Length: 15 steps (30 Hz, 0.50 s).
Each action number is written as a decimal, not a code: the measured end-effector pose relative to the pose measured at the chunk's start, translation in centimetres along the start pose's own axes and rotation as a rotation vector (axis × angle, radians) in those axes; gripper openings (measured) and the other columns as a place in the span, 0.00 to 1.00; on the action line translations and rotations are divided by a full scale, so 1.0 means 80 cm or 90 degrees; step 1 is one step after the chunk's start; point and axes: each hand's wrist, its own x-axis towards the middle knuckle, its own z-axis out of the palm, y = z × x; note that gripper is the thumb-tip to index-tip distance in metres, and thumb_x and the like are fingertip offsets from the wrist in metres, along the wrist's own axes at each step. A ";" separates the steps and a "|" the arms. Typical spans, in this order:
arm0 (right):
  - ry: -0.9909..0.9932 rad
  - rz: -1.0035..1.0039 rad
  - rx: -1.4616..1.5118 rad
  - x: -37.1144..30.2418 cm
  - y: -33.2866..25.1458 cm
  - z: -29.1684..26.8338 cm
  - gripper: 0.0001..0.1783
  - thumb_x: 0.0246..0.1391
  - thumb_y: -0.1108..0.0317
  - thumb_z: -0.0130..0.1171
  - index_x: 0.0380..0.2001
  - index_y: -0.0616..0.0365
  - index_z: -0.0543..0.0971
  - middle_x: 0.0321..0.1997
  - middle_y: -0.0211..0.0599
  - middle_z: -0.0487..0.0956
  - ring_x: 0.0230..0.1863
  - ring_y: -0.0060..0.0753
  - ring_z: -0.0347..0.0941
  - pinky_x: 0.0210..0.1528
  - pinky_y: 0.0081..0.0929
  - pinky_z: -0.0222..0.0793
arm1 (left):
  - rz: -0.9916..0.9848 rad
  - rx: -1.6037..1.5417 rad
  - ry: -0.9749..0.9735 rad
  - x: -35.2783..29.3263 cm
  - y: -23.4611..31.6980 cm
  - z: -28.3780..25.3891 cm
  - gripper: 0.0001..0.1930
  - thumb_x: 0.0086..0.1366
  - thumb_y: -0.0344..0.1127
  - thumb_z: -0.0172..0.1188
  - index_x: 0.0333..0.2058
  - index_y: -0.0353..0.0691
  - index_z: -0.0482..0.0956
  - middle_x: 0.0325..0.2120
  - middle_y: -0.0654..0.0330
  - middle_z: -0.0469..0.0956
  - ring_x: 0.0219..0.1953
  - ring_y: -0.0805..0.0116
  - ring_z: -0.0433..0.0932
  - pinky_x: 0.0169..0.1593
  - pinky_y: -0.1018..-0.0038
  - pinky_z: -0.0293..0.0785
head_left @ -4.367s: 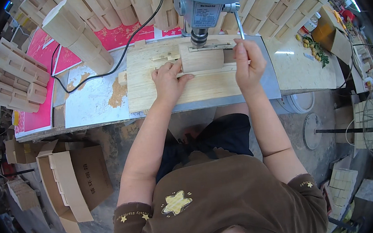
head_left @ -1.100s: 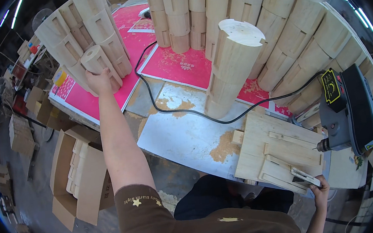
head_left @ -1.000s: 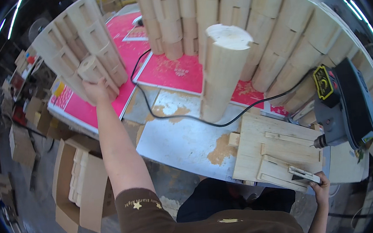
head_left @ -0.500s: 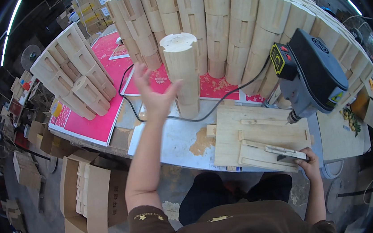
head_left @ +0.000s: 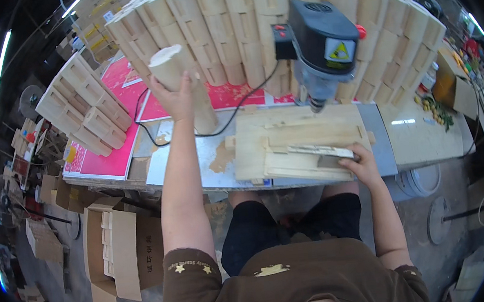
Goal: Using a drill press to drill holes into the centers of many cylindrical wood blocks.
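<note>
My left hand (head_left: 176, 102) is wrapped round the upper part of a pale wooden cylinder (head_left: 167, 61). The cylinder tops a short upright stack that leans slightly in view, with its lower part (head_left: 205, 116) standing on the table. My right hand (head_left: 362, 163) is closed on the end of a narrow light-coloured strip (head_left: 319, 151); its exact kind does not show. That strip lies over a flat wooden jig board (head_left: 247, 142) with raised battens. Behind the board stands a grey and black bench drill (head_left: 324, 38), its chuck (head_left: 317, 106) above the board's far part.
Tall rows of grooved wooden cylinders (head_left: 219, 31) wall off the back. A smaller stack (head_left: 83, 108) stands on pink sheeting (head_left: 122, 142) at left. A black cable (head_left: 238, 107) crosses the table. An open carton (head_left: 126, 249) sits on the floor, and a white bucket (head_left: 422, 180) at right.
My left hand, spread in the air before, has closed round the stack's upper cylinder. The view has shifted, so the drill appears further left. My right hand keeps its hold on the strip.
</note>
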 end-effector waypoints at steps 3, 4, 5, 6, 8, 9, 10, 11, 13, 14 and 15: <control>-0.015 0.005 -0.041 0.002 -0.003 -0.004 0.16 0.39 0.73 0.68 0.35 0.62 0.79 0.31 0.34 0.74 0.35 0.30 0.71 0.40 0.25 0.65 | 0.042 -0.021 -0.021 -0.004 0.028 -0.022 0.29 0.58 0.39 0.63 0.53 0.30 0.63 0.46 0.52 0.70 0.47 0.64 0.72 0.52 0.69 0.67; -0.022 -0.005 -0.024 0.004 -0.005 -0.003 0.15 0.40 0.73 0.67 0.35 0.62 0.79 0.32 0.34 0.75 0.36 0.30 0.71 0.40 0.24 0.65 | 0.032 -0.018 -0.038 -0.011 0.051 -0.029 0.29 0.58 0.39 0.63 0.53 0.30 0.63 0.46 0.52 0.70 0.47 0.64 0.72 0.52 0.69 0.67; -0.029 -0.014 -0.009 0.004 -0.006 -0.006 0.14 0.41 0.74 0.66 0.35 0.62 0.79 0.32 0.34 0.75 0.36 0.30 0.72 0.41 0.24 0.65 | -0.004 -0.159 -0.070 -0.019 0.079 -0.038 0.26 0.60 0.37 0.60 0.53 0.31 0.64 0.45 0.54 0.72 0.46 0.67 0.72 0.50 0.71 0.68; -0.034 0.002 -0.009 0.003 -0.006 -0.011 0.14 0.41 0.74 0.66 0.35 0.62 0.79 0.32 0.34 0.75 0.36 0.30 0.72 0.41 0.24 0.65 | -0.041 -0.296 -0.095 -0.025 0.102 -0.049 0.22 0.63 0.36 0.56 0.53 0.31 0.65 0.44 0.57 0.73 0.44 0.70 0.73 0.49 0.73 0.69; -0.071 -0.083 0.019 0.006 -0.008 -0.021 0.13 0.42 0.76 0.65 0.35 0.62 0.78 0.34 0.34 0.76 0.38 0.28 0.72 0.42 0.23 0.66 | -0.106 -0.351 -0.191 -0.045 0.141 -0.067 0.23 0.64 0.36 0.56 0.54 0.32 0.65 0.45 0.57 0.74 0.45 0.72 0.73 0.49 0.74 0.69; -0.084 -0.074 0.029 0.009 -0.008 -0.027 0.13 0.43 0.77 0.64 0.35 0.62 0.78 0.35 0.33 0.77 0.38 0.27 0.72 0.43 0.23 0.66 | -0.156 -0.410 -0.277 -0.053 0.151 -0.076 0.23 0.64 0.36 0.56 0.55 0.33 0.65 0.46 0.57 0.74 0.45 0.73 0.73 0.49 0.75 0.69; -0.090 -0.070 0.031 0.012 -0.007 -0.032 0.13 0.43 0.77 0.64 0.35 0.62 0.78 0.35 0.33 0.77 0.38 0.27 0.72 0.43 0.23 0.66 | -0.161 -0.404 -0.276 -0.063 0.152 -0.084 0.23 0.64 0.36 0.56 0.55 0.33 0.65 0.46 0.57 0.74 0.45 0.73 0.73 0.49 0.75 0.69; -0.077 -0.053 0.030 0.014 -0.006 -0.036 0.13 0.43 0.77 0.64 0.35 0.62 0.78 0.34 0.33 0.77 0.39 0.27 0.72 0.43 0.22 0.65 | -0.298 -0.446 -0.400 -0.072 0.151 -0.091 0.24 0.63 0.35 0.56 0.56 0.33 0.65 0.46 0.58 0.74 0.45 0.74 0.73 0.49 0.75 0.69; -0.059 -0.039 0.012 0.022 -0.006 -0.043 0.12 0.44 0.76 0.64 0.36 0.62 0.78 0.34 0.31 0.76 0.39 0.25 0.71 0.45 0.21 0.65 | -0.449 -0.458 -0.601 -0.093 0.161 -0.101 0.26 0.61 0.35 0.59 0.56 0.34 0.67 0.46 0.58 0.75 0.45 0.74 0.74 0.49 0.76 0.69; -0.063 -0.037 0.012 0.028 0.001 -0.043 0.12 0.44 0.76 0.64 0.36 0.62 0.78 0.34 0.31 0.76 0.39 0.25 0.71 0.45 0.21 0.65 | -0.457 -0.429 -0.679 -0.103 0.168 -0.101 0.26 0.59 0.35 0.61 0.56 0.34 0.68 0.46 0.57 0.75 0.45 0.74 0.74 0.49 0.77 0.69; -0.071 0.004 0.051 0.032 0.010 -0.045 0.12 0.44 0.76 0.64 0.36 0.62 0.78 0.35 0.30 0.77 0.39 0.24 0.71 0.46 0.21 0.64 | -0.460 -0.431 -0.681 -0.112 0.169 -0.095 0.26 0.59 0.35 0.61 0.56 0.34 0.68 0.46 0.57 0.75 0.45 0.74 0.74 0.49 0.77 0.69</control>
